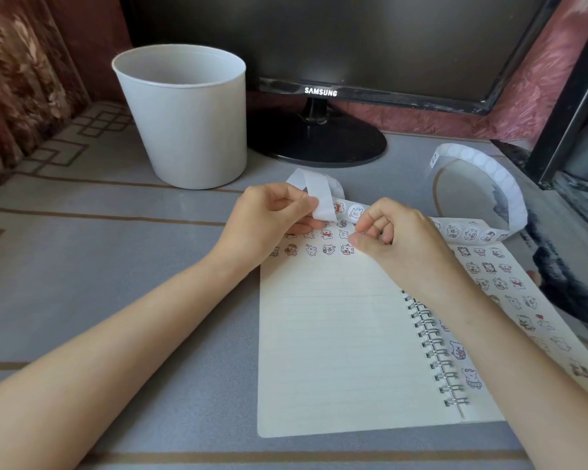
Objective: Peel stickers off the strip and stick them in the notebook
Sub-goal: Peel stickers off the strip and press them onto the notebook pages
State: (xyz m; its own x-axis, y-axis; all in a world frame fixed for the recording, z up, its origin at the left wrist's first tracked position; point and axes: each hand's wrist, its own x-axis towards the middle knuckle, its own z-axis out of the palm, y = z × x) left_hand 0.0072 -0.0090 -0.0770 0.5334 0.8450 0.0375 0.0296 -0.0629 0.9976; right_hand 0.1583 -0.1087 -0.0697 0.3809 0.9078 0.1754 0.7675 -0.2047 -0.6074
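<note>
the only text i can read is the brand "samsung", in white capitals on the lower bezel of the black monitor [320, 92], centred just above its stand. the stickers [326, 249] on the notebook page [336, 334] and those on the strip [469, 232] show small cartoon figures; any marks on them are too small for me to read.

Two bare forearms, no sleeves in view; left hand [272, 215] and right hand [398, 239] bare, short unpainted nails.
</note>
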